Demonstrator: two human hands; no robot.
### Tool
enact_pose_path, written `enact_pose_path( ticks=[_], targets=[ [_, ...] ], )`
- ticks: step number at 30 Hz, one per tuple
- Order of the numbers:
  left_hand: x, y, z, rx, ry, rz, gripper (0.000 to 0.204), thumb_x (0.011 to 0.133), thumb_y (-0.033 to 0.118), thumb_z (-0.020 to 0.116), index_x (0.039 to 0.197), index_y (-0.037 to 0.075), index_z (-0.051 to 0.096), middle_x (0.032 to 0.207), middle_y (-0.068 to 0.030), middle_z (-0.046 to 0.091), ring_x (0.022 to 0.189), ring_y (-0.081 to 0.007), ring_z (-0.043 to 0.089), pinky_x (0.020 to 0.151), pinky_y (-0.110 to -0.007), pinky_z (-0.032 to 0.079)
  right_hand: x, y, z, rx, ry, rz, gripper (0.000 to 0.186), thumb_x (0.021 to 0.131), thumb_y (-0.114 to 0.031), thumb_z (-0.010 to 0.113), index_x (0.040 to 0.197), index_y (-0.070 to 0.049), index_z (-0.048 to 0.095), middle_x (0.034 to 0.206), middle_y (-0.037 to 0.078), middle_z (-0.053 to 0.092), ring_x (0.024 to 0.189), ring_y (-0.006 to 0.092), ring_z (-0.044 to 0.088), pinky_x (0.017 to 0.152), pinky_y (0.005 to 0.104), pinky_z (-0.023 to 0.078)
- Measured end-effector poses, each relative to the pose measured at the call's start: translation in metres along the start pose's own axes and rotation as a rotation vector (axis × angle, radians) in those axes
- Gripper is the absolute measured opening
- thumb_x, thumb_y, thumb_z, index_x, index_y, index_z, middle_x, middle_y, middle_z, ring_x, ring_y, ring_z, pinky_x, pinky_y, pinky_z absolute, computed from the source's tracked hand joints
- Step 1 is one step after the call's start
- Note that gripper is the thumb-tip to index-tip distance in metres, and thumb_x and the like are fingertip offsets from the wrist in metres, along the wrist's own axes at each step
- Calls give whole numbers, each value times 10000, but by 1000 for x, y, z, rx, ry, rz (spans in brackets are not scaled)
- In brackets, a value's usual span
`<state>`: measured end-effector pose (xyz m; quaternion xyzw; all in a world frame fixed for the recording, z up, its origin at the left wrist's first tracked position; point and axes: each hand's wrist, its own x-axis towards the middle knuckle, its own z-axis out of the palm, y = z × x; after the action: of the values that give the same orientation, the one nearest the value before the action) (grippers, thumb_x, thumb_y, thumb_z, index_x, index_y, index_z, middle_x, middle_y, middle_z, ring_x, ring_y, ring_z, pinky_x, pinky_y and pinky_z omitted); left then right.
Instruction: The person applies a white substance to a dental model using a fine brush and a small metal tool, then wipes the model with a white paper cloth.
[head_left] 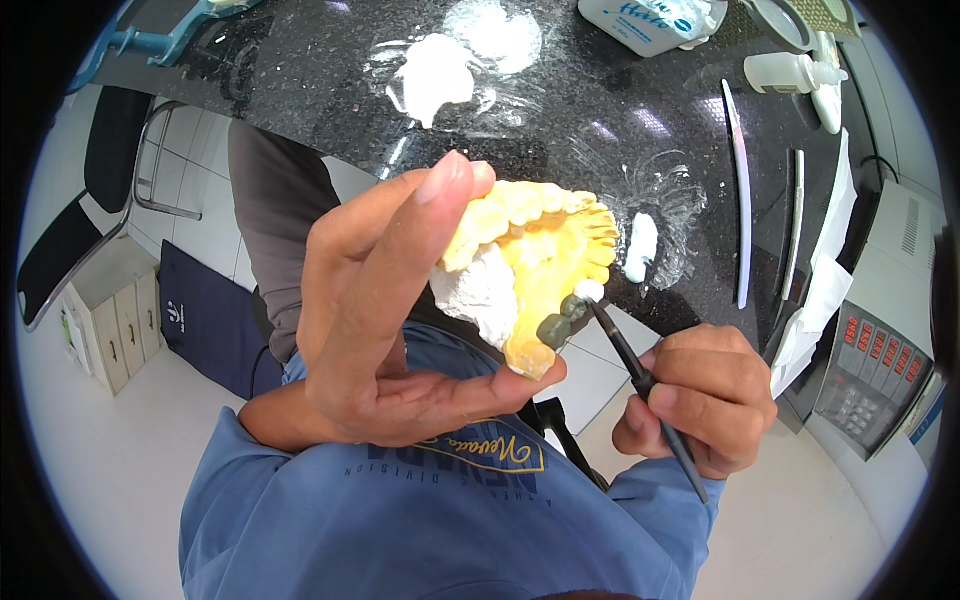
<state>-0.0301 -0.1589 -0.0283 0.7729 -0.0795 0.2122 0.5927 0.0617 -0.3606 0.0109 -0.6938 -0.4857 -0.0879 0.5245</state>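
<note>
My left hand [365, 320] grips a yellow plaster dental model [548, 258] between the thumb and fingers, raised off the table. A rough lump of white plaster [480, 298] sits on the model's left side. On its lower right side are dark green wax teeth [560, 324], and just above them a white patch [588, 291]. My right hand [700, 395] pinches a slim black pen-like tool [640, 376]. Its tip touches or nearly touches the model beside the white patch and the green wax; the exact tip is too small to make out.
On the black speckled tabletop [300, 60] lie white powder heaps [435, 78], a small white blob [641, 247], a pale lilac stick [738, 190] and a metal tool [792, 225]. A small bottle [780, 73] and a white pack [650, 22] stand farther back. A device with red digits [870, 370] is at right.
</note>
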Motion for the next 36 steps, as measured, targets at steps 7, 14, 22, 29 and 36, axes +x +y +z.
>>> enact_pose_path(
  ticks=[7,14,22,29,36],
  targets=[
    [-1,-1,-1,21,-8,-1,1107,667,135,845,1423,-104,72,1397,-267,335,1234,-320,467,966,-395,482,-2,1,0,-1,1,-8,240,647,-24,781,785,-2,586,678,112,608,517,184,597,378,245,483],
    [0,-2,-2,22,-17,15,1108,668,146,845,1422,-105,72,1402,-263,330,1231,-317,470,970,-393,477,-1,1,-1,4,-12,-11,238,646,-22,781,785,-3,589,685,110,608,531,182,600,384,243,484],
    [0,-2,-3,33,-20,18,1106,671,160,846,1421,-107,80,1389,-262,341,1233,-314,466,966,-391,480,-2,1,0,11,6,-19,240,644,-28,784,784,-4,590,677,104,605,531,177,600,381,243,483],
    [0,-1,-2,41,-19,11,1096,677,167,844,1422,-106,87,1386,-261,343,1247,-314,450,968,-390,479,-2,1,0,5,5,-5,246,634,-17,784,787,0,591,674,107,604,526,182,597,385,243,482],
    [0,0,-1,30,-13,10,1096,673,152,845,1424,-101,88,1393,-258,333,1248,-312,449,963,-388,485,-1,0,-3,20,-19,10,257,632,-6,786,802,1,593,696,116,610,546,192,608,415,249,504]
  ],
)
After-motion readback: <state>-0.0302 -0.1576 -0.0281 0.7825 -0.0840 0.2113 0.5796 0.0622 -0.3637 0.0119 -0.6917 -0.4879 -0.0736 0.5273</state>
